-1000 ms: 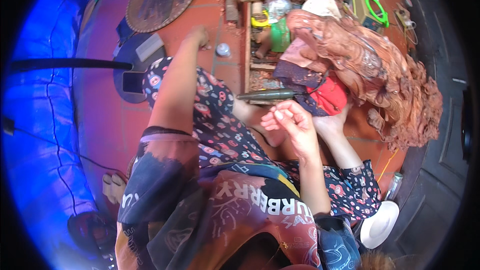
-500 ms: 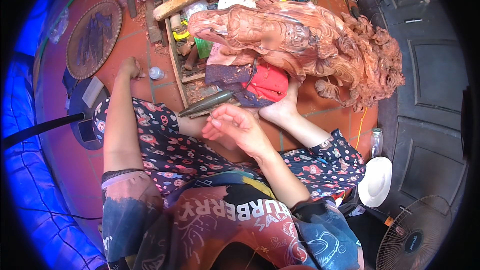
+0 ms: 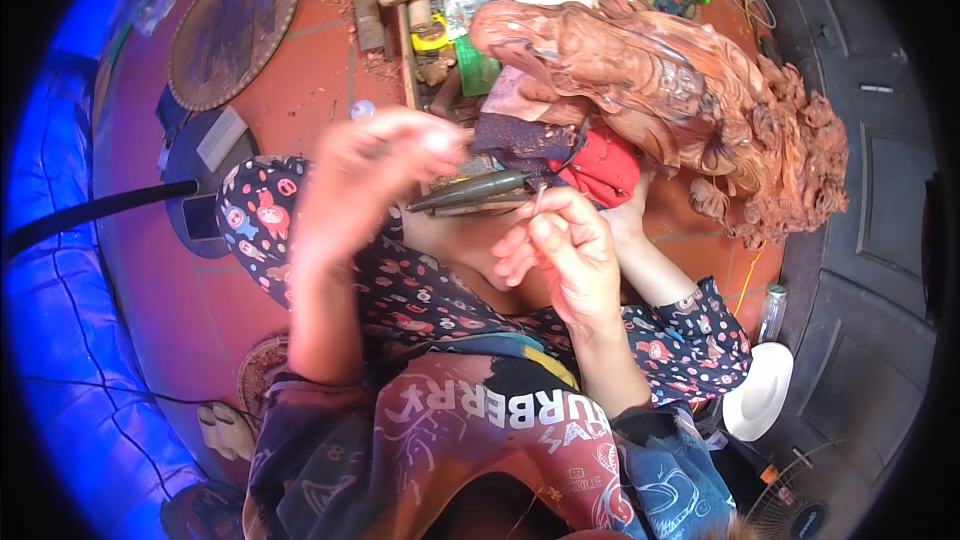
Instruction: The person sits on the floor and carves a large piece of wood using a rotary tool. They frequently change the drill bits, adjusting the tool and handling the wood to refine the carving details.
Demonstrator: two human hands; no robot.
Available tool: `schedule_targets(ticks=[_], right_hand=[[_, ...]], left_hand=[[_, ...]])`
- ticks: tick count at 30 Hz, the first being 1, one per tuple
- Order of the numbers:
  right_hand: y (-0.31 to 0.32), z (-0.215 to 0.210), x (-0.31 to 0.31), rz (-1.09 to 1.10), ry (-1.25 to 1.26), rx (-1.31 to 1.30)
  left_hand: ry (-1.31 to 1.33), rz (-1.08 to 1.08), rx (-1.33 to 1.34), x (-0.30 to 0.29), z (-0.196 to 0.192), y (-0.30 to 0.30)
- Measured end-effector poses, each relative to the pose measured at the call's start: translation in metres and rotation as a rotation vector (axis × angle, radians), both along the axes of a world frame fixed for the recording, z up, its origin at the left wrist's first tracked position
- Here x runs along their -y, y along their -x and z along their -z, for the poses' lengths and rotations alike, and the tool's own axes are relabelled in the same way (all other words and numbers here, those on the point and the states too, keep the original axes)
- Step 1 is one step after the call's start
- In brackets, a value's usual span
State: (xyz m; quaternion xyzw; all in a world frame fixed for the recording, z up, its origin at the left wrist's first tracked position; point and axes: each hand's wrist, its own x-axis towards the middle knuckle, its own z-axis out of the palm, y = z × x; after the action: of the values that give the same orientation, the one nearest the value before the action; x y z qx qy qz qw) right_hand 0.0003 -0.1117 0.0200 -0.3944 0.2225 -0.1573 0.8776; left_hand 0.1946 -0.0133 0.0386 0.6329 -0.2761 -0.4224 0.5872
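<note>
**Left hand lifts from the floor to join the right**

A thin, pale piece (image 3: 540, 202) appears to stand between the thumb and forefinger of the right hand (image 3: 562, 252), just to the near side of a dark green, pen-shaped tool (image 3: 475, 192). The piece is too slight to identify. The right hand's grip looks pinched together on it, the other fingers curled loosely toward the left.

The clear change is on the left. Half a second ago the left hand (image 3: 385, 165) is down on the floor (image 3: 320, 80) beside a small bottle (image 3: 362, 110); now it is raised, blurred by motion, to the left of the right hand and near the tool's left end. Both hands thus share the space in front of the person, which suggests that the work is now two-handed. Its fingers point right; whether they are apart, together or holding something cannot be told through the blur.

The left forearm rises steeply from the near side, while the right slants far and left, palm turned inward.

Beyond the tool, the reddish wood carving (image 3: 640, 80) lies on its side, slanting from far left to near right, with a red cloth (image 3: 600, 170) against its near side. The wooden box (image 3: 408, 70) sits to the carving's left.
</note>
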Motion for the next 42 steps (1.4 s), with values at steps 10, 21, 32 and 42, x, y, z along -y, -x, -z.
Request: schedule_targets(ticks=[10, 21, 32, 42], right_hand=[[0.000, 0.010, -0.007, 0.051, 0.121, -0.058], [-0.003, 0.019, -0.011, 0.071, 0.145, -0.044], [-0.004, 0.017, -0.012, 0.077, 0.118, -0.060], [-0.005, 0.015, -0.010, 0.064, 0.104, -0.117]], left_hand=[[0.310, 0.126, -0.220, 0.014, 0.040, 0.041], [0.342, 0.116, -0.121, 0.009, 0.047, 0.043], [0.356, 0.108, -0.148, 0.011, 0.054, 0.043], [0.303, 0.102, -0.249, 0.013, 0.056, 0.044]])
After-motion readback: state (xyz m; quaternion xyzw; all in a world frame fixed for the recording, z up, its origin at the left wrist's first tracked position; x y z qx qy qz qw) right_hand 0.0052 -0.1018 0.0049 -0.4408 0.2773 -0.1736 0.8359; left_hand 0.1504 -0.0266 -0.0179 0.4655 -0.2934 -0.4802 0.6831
